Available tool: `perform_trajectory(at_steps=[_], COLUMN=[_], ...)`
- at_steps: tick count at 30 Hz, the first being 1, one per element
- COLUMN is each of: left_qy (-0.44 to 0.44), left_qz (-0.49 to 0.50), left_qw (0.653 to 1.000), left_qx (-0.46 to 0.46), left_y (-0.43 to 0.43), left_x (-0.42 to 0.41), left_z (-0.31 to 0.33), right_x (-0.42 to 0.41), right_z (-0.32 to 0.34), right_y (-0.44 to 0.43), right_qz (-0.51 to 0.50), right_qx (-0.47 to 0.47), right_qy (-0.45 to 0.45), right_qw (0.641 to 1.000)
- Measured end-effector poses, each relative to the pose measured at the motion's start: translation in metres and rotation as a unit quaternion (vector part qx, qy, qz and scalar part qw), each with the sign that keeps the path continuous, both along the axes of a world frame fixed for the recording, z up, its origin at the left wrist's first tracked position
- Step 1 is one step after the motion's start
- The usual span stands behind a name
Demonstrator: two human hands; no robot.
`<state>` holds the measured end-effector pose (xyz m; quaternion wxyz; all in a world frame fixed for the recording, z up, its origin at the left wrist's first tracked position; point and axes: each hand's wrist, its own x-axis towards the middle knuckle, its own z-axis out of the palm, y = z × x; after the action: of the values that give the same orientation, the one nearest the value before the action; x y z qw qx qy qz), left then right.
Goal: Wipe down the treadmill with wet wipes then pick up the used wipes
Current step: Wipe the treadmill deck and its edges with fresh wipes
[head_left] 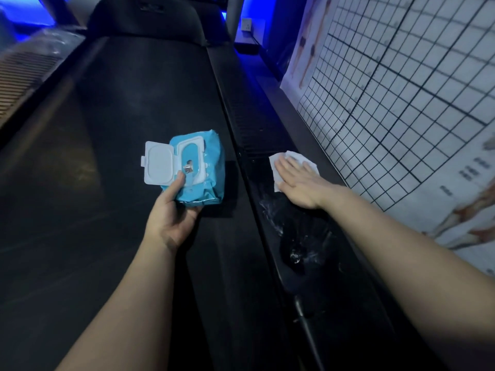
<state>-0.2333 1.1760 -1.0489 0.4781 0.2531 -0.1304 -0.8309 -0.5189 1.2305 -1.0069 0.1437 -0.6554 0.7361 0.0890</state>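
White wipe (290,162) flat on treadmill's side rail (270,167); blue pack (199,167) open-lidded.

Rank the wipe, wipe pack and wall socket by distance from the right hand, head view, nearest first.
1. The wipe: pressed flat under the right hand, on the right side rail.
2. The wipe pack: to the left, above the belt, held in the left hand.
3. The wall socket: far back, on the wall.

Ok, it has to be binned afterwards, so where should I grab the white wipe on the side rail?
Probably pinch the wipe by its left edge from above: it lies flat on the side rail, and the right hand presses on its middle, leaving that edge bare.
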Motion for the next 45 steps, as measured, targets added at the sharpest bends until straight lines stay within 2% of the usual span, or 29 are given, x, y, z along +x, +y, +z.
perform_trajectory(at_steps=[9,17,19,21,22,23,26,29,34,38,45], left_qy=[0.028,0.018,0.018,0.017,0.017,0.018,0.012,0.013,0.001,0.002,0.009], left_qz=[0.000,0.005,0.004,0.005,0.005,0.003,0.005,-0.002,-0.007,-0.012,-0.014], left_qw=[0.999,1.000,1.000,1.000,1.000,1.000,1.000,1.000,1.000,1.000,1.000], left_qx=[0.017,0.018,0.017,0.017,0.018,0.019,0.019,0.018,0.006,0.006,0.010], left_y=[0.001,0.006,0.005,0.005,0.005,0.005,0.005,0.002,-0.004,-0.002,0.001], left_x=[0.001,0.002,0.002,0.002,0.002,0.002,0.001,0.001,0.001,0.001,0.001], left_z=[0.000,0.003,0.002,0.003,0.003,0.003,0.004,0.002,-0.003,-0.001,0.002], right_x=[0.048,0.070,0.069,0.068,0.069,0.072,0.096,0.109,0.083,0.064,0.073], right_z=[0.000,0.015,0.023,0.029,0.029,0.029,0.004,-0.025,-0.016,-0.010,-0.009], right_y=[0.037,0.078,0.077,0.069,0.063,0.055,0.045,0.043,0.014,-0.008,-0.010], right_qz=[0.105,0.098,0.036,-0.065,-0.109,-0.130,-0.139,-0.135,-0.143,-0.191,-0.238], right_qx=[0.046,0.099,0.034,-0.103,-0.143,-0.144,-0.021,-0.005,-0.007,-0.010,-0.022], right_qy=[-0.074,-0.170,-0.212,-0.251,-0.250,-0.224,-0.077,0.044,0.040,0.041,0.051], right_qw=[0.991,0.976,0.976,0.960,0.951,0.955,0.987,0.990,0.989,0.981,0.970])
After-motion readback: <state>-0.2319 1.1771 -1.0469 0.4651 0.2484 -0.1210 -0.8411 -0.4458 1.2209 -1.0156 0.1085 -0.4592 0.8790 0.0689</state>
